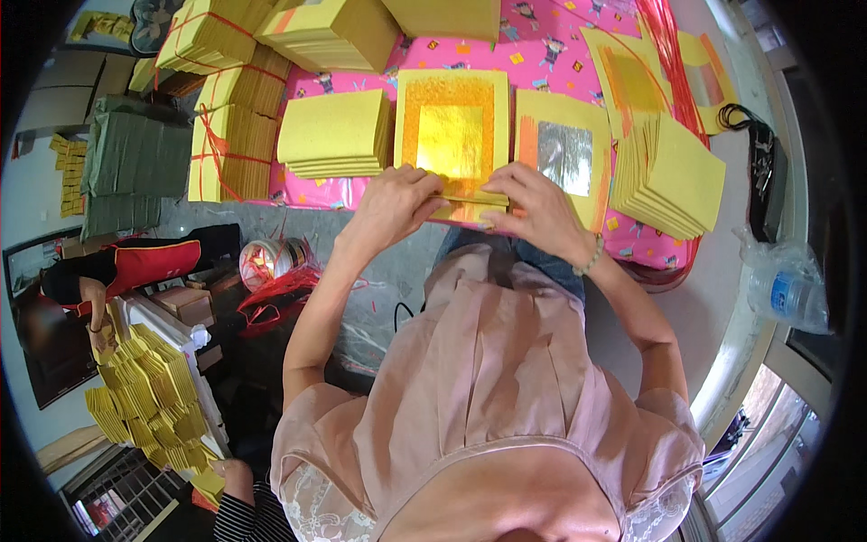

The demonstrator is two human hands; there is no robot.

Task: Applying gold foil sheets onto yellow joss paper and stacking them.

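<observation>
A yellow paper sheet with a gold foil panel [451, 149] lies in front of me at the table's near edge, its near end folded up. At the fold's left end my left hand [395, 206] has its fingers bent and closed on the paper. My right hand [539, 210], with a beaded bracelet on the wrist, pinches the right end of the same fold. Left of the sheet is a short stack of folded yellow paper [332, 131]. On the right lies a sheet with a silver foil panel [565, 154], partly under my right hand.
Folded yellow papers [673, 181] stand fanned at the right. Bundles tied with red string [230, 149] line the left of the pink patterned tablecloth [533, 54]. Red strings [666, 54] hang at the back right. A bucket [271, 262] stands on the floor; another person [149, 266] handles yellow papers at lower left.
</observation>
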